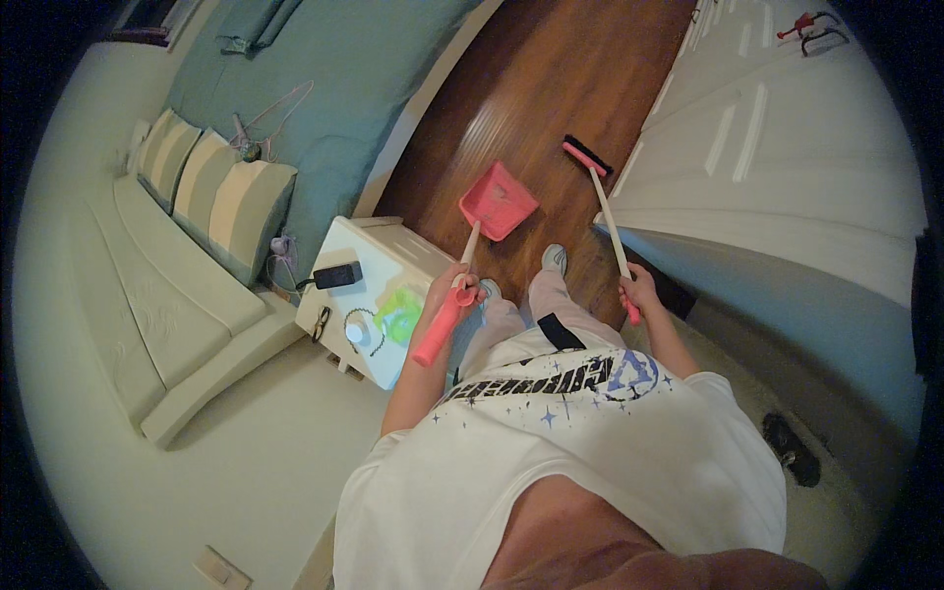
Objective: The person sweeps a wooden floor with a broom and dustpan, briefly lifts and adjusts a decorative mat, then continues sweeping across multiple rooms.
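Observation:
My left hand grips the handle of a long-handled dustpan, below its pink grip end. The pink pan is in front of my feet, above or on the wood floor; I cannot tell if it touches. Some greyish marks show inside the pan. In my right hand is the pink grip of a broom with a pale stick. Its pink head with black bristles points away from me, to the right of the dustpan and near the white wardrobe doors.
A bedside table at my left bears a black box-shaped item, glasses and a green plastic item. Beyond it is a bed with striped pillows. White wardrobe doors line the right; an open door edge is near my right hand.

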{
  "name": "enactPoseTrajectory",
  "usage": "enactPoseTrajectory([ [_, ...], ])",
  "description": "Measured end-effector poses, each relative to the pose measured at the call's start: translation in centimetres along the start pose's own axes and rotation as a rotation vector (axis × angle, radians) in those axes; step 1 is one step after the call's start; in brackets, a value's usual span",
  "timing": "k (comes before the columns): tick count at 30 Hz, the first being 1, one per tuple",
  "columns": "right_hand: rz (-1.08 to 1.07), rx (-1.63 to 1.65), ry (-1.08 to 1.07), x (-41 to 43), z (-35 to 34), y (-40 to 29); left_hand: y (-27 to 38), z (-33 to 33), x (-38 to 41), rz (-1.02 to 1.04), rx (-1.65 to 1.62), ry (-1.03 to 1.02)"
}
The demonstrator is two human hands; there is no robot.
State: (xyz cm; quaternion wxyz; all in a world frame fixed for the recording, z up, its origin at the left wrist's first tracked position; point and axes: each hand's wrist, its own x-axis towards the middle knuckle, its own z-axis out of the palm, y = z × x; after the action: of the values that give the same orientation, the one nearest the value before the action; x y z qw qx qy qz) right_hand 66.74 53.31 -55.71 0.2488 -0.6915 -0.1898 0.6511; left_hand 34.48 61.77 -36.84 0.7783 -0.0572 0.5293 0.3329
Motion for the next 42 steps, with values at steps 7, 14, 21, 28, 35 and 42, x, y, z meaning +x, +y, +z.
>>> enactPoseTrajectory([
  [7,0.039,-0.019,-0.013,0.4,-0.7,-2.2,-2.8,-0.4,-2.1,-0.023,-0.02,0.075],
  [14,0.054,-0.042,-0.014,4.1,-1.2,-3.2,-6.4,-2.4,-5.5,-0.013,-0.055,0.099],
  [21,-0.056,-0.089,0.018,6.0,-1.7,-4.3,-10.0,-2.7,-9.1,0.016,-0.232,0.17],
  [28,-0.15,-0.411,-0.034,1.8,-3.6,-5.7,-12.6,-1.7,-10.2,0.037,-0.285,0.237],
  [35,-0.26,-0.69,-0.127,-2.5,-5.8,0.8,-15.0,-3.8,-9.3,0.02,-0.379,0.185],
  [42,-0.244,-0.77,-0.131,-4.9,-4.3,0.3,-14.7,-6.7,-8.4,0.041,-0.503,0.016],
])
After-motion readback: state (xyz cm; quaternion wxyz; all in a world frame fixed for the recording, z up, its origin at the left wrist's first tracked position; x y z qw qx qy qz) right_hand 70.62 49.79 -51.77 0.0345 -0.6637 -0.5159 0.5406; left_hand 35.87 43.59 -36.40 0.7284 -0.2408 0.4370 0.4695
